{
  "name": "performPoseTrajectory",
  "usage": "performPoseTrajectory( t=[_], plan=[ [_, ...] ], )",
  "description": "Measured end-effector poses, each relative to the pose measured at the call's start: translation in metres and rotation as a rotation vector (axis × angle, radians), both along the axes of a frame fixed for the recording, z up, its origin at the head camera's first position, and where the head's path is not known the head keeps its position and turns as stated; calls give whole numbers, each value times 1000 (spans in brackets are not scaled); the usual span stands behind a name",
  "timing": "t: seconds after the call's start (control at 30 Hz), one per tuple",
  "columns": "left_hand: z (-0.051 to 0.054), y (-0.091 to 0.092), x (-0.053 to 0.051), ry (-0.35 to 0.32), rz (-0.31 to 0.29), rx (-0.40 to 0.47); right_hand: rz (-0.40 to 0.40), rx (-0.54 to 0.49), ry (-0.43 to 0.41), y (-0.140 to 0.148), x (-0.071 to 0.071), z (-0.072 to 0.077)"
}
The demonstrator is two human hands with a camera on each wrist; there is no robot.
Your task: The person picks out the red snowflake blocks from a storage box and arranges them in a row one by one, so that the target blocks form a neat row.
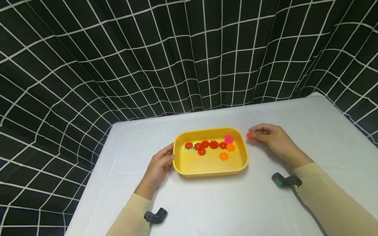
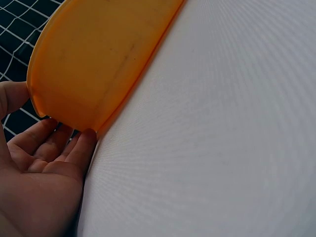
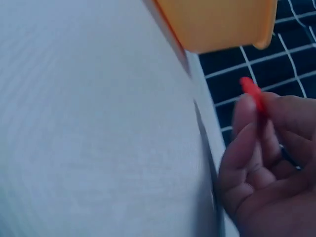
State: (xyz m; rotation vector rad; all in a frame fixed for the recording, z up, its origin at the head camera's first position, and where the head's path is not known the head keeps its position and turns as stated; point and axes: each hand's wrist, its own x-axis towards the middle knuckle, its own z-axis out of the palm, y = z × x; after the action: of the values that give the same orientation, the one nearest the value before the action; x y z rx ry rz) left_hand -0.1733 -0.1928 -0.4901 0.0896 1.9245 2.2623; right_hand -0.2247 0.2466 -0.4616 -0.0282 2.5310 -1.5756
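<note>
A yellow tray (image 1: 211, 167) sits on the white cloth with several notched plastic discs inside. Red discs (image 1: 214, 144) make a rough row across it, a pink disc (image 1: 228, 139) lies by the far right corner, and two orange discs (image 1: 223, 156) are on the right side. Under the leftmost red ones, green and blue pieces partly show. My left hand (image 1: 160, 165) holds the tray's left end, thumb at the rim and fingertips against the outer wall (image 2: 79, 98). Just beyond the right end, my right hand (image 1: 270, 137) pinches a red notched disc (image 3: 253, 94) between thumb and fingers.
The white-covered table (image 1: 218, 206) extends around the tray. A black curtain with white grid lines (image 1: 189, 59) hangs behind the table and along both sides. Dark wrist devices (image 1: 286, 180) are on both sleeves.
</note>
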Motion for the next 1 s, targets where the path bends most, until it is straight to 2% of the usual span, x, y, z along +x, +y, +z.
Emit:
performPoseTrajectory(
  t=[0.37,0.73,1.0],
  plan=[
    [-1,-3,0,5,-15,24,59,97,3,2,1,-16],
    [-1,-2,1,12,-18,23,99,215,40,1,1,-14],
    [-3,-2,-2,24,-34,27,100,253,67,-1,1,-14]
  ],
)
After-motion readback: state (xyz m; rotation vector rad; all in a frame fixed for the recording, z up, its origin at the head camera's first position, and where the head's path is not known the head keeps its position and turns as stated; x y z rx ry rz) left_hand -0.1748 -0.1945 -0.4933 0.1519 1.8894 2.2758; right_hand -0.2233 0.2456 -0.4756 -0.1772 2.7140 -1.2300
